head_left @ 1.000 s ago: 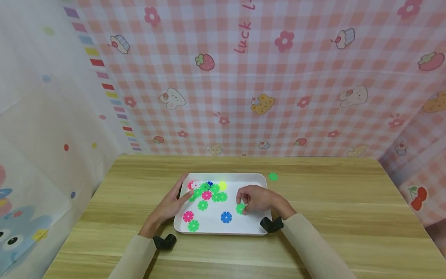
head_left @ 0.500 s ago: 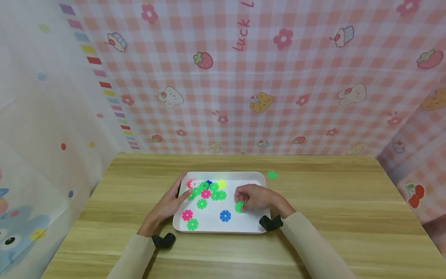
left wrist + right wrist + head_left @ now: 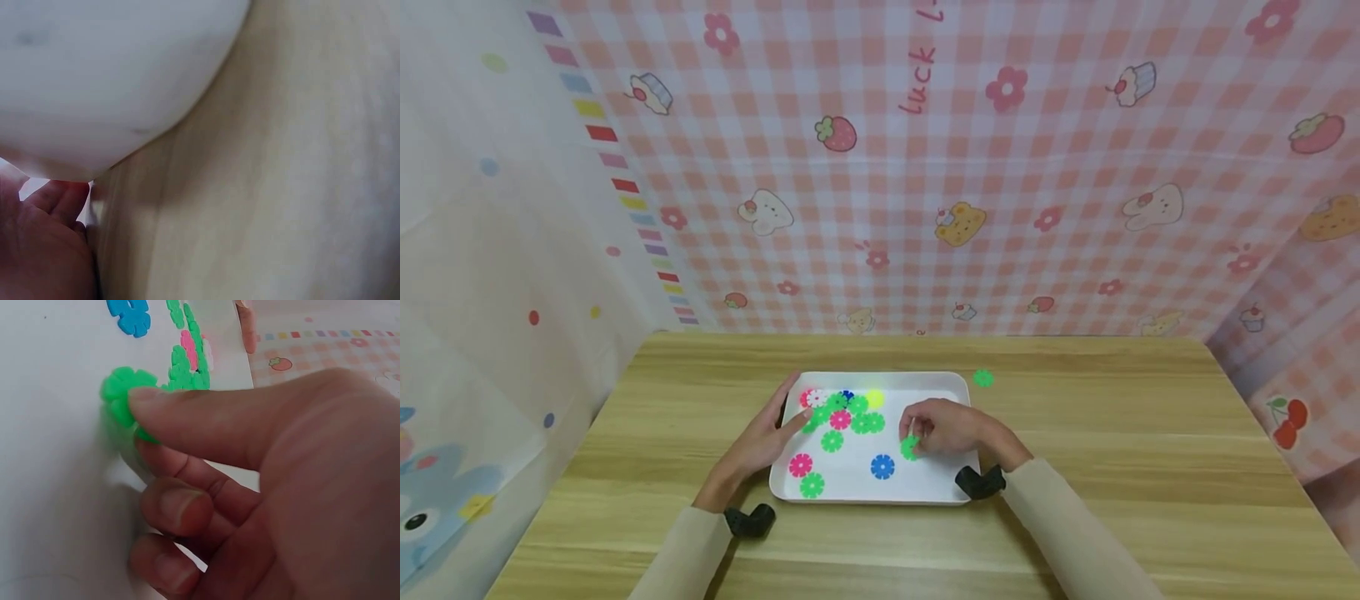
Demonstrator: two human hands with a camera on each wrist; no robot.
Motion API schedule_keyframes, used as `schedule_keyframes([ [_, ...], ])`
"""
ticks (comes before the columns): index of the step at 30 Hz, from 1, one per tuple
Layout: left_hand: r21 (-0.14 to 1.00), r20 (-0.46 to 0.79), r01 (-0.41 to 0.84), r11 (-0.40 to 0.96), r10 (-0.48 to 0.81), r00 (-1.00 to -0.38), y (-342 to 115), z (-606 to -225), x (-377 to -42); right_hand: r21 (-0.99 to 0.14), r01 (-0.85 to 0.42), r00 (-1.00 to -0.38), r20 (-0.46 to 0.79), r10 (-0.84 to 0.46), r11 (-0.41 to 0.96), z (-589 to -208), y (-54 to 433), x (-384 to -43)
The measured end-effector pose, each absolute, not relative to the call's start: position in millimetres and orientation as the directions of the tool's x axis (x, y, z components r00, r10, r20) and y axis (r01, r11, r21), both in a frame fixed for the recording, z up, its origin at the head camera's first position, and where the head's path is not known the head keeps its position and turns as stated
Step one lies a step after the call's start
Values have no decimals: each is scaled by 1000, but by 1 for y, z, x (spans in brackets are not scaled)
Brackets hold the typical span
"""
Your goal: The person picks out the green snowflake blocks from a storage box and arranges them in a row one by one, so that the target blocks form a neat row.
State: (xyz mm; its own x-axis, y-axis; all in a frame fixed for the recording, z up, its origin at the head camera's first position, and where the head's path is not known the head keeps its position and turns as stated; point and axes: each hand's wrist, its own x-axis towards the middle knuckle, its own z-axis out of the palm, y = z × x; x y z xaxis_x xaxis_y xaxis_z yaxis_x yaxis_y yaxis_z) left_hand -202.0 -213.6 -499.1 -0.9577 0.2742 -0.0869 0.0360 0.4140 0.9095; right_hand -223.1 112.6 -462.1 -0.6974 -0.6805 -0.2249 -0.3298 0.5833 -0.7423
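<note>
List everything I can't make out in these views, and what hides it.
Head view: lower parts of the overlapping discs, covered by discs above.
Right wrist view: part of the pinched green disc, behind the right hand.
Right wrist view: the top of the blue disc, cut off by the upper edge.
Left wrist view: some of the left hand, cut off by the left edge.

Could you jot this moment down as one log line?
left hand: holds white tray by left side | right hand: pinches green disc over tray | another green disc: on table outside tray
</note>
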Motion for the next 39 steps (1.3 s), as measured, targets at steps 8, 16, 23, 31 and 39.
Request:
schedule_keyframes([
  [8,903,-88,36,429,267,-960,-214,-502,-201,-748,-329,-682,-234,-693,577,-462,111,-222],
  [16,910,-98,19,414,260,-960,-214,-504,-201,-784,-337,-724,-138,-676,521,-456,117,-222],
  [23,917,-92,26,397,273,-957,-214,-501,-199,-853,-272,-813,-45,-580,446,-445,140,-224],
  [31,922,-86,30,386,281,-956,-213,-501,-199,-896,-195,-914,18,-406,400,-440,176,-229],
  [39,918,-71,47,394,279,-958,-212,-499,-201,-931,-77,-979,3,-205,357,-450,206,-240],
])
